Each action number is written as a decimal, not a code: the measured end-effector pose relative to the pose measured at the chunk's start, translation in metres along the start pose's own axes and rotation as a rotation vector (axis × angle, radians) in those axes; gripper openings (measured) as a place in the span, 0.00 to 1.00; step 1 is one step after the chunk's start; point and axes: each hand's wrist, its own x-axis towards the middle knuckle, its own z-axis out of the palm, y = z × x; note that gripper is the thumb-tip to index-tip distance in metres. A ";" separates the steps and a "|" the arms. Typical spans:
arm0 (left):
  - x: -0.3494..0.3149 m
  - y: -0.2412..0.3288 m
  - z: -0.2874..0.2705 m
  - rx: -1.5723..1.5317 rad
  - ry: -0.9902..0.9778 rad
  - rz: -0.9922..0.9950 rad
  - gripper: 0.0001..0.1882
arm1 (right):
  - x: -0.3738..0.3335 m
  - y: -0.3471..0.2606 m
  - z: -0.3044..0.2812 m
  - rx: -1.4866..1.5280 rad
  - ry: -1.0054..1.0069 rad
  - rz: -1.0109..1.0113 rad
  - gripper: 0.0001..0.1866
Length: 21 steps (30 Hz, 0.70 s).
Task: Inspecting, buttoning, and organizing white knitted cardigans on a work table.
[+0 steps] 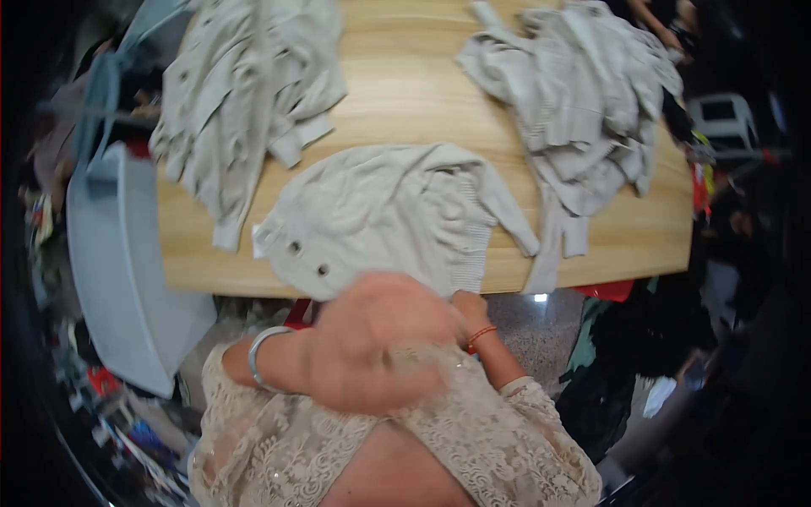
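Observation:
A cream knitted sweater [372, 203] lies spread near the table's front edge. Two dark-ringed round holes or buttons show at its left, and a ribbed hem [471, 245] at its right. My left hand [380, 338], with a pale bangle at the wrist, is raised close to the camera and hides the garment's near edge; motion smears its fingers. Beside the lower end of the hem, at the table edge, my right hand [470, 309] is curled closed, a red-orange bracelet on its wrist. What it holds, if anything, is hidden.
Cream knitted garments are heaped on the wooden table [405, 76]: one pile [245, 101] at the far left, another pile [583, 93] at the far right. A grey-white bin [127, 270] stands left of the table. Dark cloth [650, 329] lies at the right. Part of another person [663, 29] shows at the far right.

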 end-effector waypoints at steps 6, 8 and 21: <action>-0.135 -0.137 -0.003 0.713 -0.203 -1.017 0.37 | -0.009 0.003 0.062 0.521 0.203 0.148 0.36; -0.186 -0.150 -0.009 0.799 -0.363 -0.948 0.40 | -0.007 0.004 0.079 0.691 0.390 0.095 0.21; -0.264 -0.191 -0.022 0.692 0.157 -0.820 0.41 | 0.003 -0.016 0.116 1.703 0.550 0.230 0.17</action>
